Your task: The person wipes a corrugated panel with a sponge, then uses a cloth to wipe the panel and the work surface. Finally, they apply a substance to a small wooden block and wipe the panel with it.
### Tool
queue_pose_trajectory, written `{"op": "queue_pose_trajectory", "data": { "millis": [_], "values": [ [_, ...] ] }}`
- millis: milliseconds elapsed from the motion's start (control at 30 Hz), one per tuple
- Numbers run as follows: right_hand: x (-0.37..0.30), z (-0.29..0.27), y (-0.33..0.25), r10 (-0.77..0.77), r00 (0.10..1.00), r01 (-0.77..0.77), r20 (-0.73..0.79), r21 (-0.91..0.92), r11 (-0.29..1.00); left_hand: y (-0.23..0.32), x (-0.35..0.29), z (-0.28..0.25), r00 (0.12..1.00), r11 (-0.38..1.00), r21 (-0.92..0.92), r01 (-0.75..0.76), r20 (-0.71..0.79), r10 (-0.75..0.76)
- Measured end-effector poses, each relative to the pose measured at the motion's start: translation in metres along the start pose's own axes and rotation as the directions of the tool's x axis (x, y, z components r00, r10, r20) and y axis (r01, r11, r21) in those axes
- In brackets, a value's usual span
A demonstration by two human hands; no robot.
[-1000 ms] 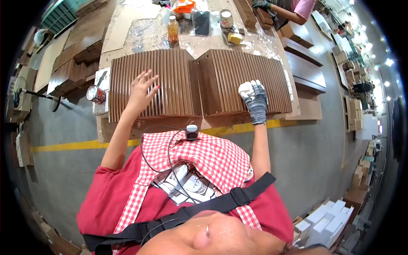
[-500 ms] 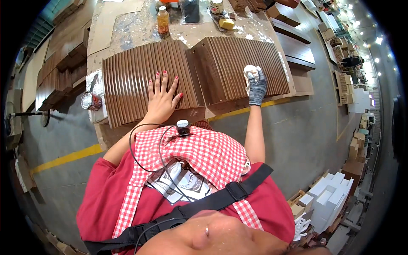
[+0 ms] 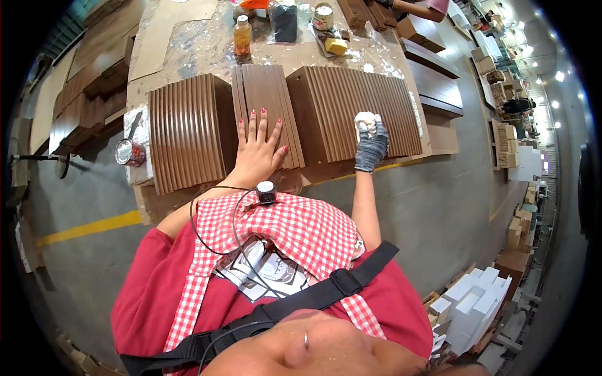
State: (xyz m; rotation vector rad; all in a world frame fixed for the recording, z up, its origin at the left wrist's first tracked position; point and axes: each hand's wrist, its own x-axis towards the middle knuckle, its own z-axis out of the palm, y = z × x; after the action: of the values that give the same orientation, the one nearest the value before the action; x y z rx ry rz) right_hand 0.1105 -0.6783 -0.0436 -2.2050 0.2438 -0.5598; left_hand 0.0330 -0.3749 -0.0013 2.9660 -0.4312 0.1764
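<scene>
On the worktable stand two rows of brown wooden strips set close together, a left row (image 3: 185, 131) and a right row (image 3: 338, 106). Between them several brown strips (image 3: 262, 88) lie flatter, their broad faces up. My bare left hand (image 3: 258, 149) rests on these strips, open with fingers spread. In a grey knit glove, my right hand (image 3: 372, 149) closes on a crumpled white cloth (image 3: 365, 123), which touches the top of the right row.
On the table (image 3: 188, 53) are a bottle of amber liquid (image 3: 242, 39), an open can (image 3: 131, 152) at the left edge, a yellow sponge (image 3: 336, 46) and another can (image 3: 323, 17). Brown boards are stacked on both sides. Another person's arm (image 3: 421, 9) reaches in at the far right.
Several strips under my left hand have come away from the left row and moved right into the gap. My right hand has moved slightly left and nearer with the cloth.
</scene>
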Motion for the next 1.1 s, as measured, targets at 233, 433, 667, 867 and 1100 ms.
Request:
{"op": "queue_pose_trajectory", "data": {
  "millis": [233, 433, 667, 867, 1100],
  "values": [
    [-0.007, 0.006, -0.010, -0.032, 0.996, 0.041, -0.079, 0.103, 0.994, 0.025, 0.017, 0.008, 0.999, 0.996, -0.082, -0.030, 0.037, 0.033],
    [-0.016, 0.007, -0.023, -0.162, 0.973, 0.171, -0.164, 0.041, 0.984, 0.004, 0.010, -0.004, 1.000, 0.973, -0.230, -0.015, -0.018, 0.011],
    [-0.021, 0.010, -0.028, -0.041, 0.993, 0.057, -0.114, 0.137, 0.989, -0.084, -0.008, -0.035, 0.924, 0.947, -0.169, 0.274, -0.227, -0.308],
    [-0.021, 0.018, -0.017, -0.017, 0.981, 0.035, -0.194, 0.091, 0.995, -0.152, -0.075, -0.045, 0.802, 0.771, 0.224, 0.596, -0.130, -0.583],
    [-0.015, 0.009, -0.013, -0.061, 0.984, 0.067, -0.170, 0.030, 0.997, -0.140, -0.080, -0.036, 0.831, 0.802, 0.224, 0.553, -0.217, -0.512]
  ]
}}
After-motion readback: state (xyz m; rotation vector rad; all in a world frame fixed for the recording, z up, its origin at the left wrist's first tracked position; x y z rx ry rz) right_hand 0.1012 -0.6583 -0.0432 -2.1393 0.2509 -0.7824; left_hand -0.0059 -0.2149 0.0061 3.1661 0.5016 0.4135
